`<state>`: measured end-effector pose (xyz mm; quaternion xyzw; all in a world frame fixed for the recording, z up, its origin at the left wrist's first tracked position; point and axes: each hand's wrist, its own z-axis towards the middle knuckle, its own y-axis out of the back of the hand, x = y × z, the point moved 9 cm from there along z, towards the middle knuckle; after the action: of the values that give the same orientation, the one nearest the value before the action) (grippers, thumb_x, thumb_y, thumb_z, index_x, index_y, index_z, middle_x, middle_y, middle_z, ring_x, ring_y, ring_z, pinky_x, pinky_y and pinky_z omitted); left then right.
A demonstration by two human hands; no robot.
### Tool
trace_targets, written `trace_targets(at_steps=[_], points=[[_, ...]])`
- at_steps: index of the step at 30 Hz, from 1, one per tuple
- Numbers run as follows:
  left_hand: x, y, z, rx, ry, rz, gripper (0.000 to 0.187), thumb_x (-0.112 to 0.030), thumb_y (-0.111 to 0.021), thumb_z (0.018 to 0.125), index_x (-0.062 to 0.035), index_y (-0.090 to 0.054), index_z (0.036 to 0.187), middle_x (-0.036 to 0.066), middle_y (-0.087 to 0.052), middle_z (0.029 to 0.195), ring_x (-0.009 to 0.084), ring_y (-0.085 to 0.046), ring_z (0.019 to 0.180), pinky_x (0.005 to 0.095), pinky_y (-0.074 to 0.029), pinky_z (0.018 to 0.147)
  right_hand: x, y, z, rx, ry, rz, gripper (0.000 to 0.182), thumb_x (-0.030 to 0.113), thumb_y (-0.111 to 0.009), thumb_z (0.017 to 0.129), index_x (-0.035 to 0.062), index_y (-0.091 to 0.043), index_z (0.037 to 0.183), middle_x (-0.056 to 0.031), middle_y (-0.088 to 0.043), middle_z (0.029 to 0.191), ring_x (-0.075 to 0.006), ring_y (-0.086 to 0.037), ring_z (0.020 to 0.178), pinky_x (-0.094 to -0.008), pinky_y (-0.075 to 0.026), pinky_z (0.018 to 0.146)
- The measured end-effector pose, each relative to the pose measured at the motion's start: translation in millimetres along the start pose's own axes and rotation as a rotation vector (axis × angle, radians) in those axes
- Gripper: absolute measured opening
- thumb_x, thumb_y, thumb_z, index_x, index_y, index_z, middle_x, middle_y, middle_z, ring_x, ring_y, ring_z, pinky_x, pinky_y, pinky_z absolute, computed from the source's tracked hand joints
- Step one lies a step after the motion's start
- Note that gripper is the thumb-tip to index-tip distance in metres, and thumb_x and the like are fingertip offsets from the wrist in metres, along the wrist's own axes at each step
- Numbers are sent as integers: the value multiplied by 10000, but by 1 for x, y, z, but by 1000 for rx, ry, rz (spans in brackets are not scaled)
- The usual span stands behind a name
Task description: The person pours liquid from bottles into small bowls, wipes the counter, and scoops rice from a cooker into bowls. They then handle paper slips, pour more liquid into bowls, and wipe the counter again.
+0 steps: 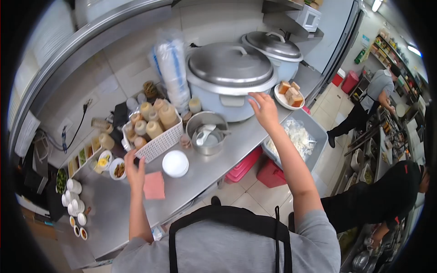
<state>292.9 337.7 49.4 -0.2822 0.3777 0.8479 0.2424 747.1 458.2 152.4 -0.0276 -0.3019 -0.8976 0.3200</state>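
Note:
My left hand (134,170) is raised over the steel counter (136,218) with thumb and fingers apart, overlapping the near corner of a white perforated basket (160,144). Squeeze bottles (154,129) fill that basket. My right hand (265,111) is held up empty, fingers spread, in front of the large rice cooker (195,88) with its lid on. Between the hands stand a steel pot (210,148) with a white scoop (205,134) inside and a stack of white dishes (175,164). A folded pink cloth (154,185) lies beside my left wrist.
A plate of bread chunks (293,98) sits at the counter's right end, near a second cooker (273,44). Below is a grey tub (320,157) of white food. Small cups (74,186) stand at left. Two people (378,88) work at right, one close behind.

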Motion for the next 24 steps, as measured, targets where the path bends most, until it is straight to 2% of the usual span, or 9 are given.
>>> trace_targets(at_steps=[2, 6, 11, 14, 16, 18, 19, 22, 24], points=[[8, -7, 18, -45, 150, -38, 315, -61, -625, 786, 2, -545, 1085, 131, -532, 1099, 249, -532, 983, 336, -439, 841, -20, -26, 30, 54, 51, -46, 178, 176, -591, 799, 69, -611, 940, -92, -584, 934, -286, -539, 872, -397, -432, 764], [-45, -41, 52, -51, 4, -41, 299, -55, -611, 792, -8, -551, 1081, 131, -525, 1133, 257, -525, 1024, 331, -448, 832, -82, -66, 92, 91, 76, -48, 142, 129, -556, 794, 53, -597, 907, -126, -578, 959, -314, -533, 895, -416, -432, 774], [-79, -84, 62, 6, 49, -57, 278, -90, -633, 775, -5, -577, 1033, 144, -541, 1139, 273, -512, 1067, 351, -396, 902, -166, -125, 183, 149, -85, 157, 204, 175, -539, 819, 35, -614, 946, -164, -575, 992, -353, -528, 948, -424, -421, 823], [-89, -104, 53, -33, 47, -1, 277, -79, -634, 767, -4, -581, 1029, 142, -546, 1134, 278, -519, 1053, 348, -393, 901, -167, -152, 219, 140, 137, 153, 278, 229, -525, 849, 61, -615, 1051, -176, -582, 1022, -349, -528, 990, -404, -415, 856], [-98, -110, 47, -58, 63, 43, 267, -73, -632, 767, -1, -583, 1019, 145, -550, 1126, 291, -525, 1041, 353, -384, 914, -173, -195, 226, 496, 104, 243, 303, 178, -558, 849, 117, -591, 1143, -192, -571, 1094, -345, -542, 993, -369, -408, 877], [-93, -116, 38, -101, 158, 54, 237, -72, -625, 776, -1, -587, 1000, 144, -554, 1119, 268, -535, 1028, 340, -411, 885, -172, -216, 226, 668, 105, 386, 327, 178, -547, 859, 129, -569, 1182, -164, -601, 1064, -289, -568, 961, -340, -413, 866], [-100, -122, 35, -116, 164, 65, 237, -72, -625, 776, -1, -587, 1000, 144, -554, 1119, 268, -535, 1028, 340, -411, 885, -175, -226, 224, 843, 35, 551, 331, 156, -538, 862, 135, -566, 1191, -125, -630, 1017, -220, -568, 932, -299, -411, 852], [-106, -139, 28, -158, 342, -43, 210, -73, -618, 787, -9, -594, 986, 136, -557, 1113, 235, -538, 1022, 320, -443, 834, -178, -237, 222, 1016, -29, 704, 324, 117, -537, 853, 137, -584, 1173, -94, -641, 974, -172, -556, 894, -269, -408, 836], [-111, -156, 25, -116, 347, -38, 202, -77, -615, 792, -20, -598, 985, 119, -559, 1113, 213, -541, 1011, 299, -460, 785, -174, -244, 220, 959, 27, 732, 321, 98, -550, 839, 142, -596, 1154, -115, -638, 1017, -212, -580, 918, -291, -424, 837]])
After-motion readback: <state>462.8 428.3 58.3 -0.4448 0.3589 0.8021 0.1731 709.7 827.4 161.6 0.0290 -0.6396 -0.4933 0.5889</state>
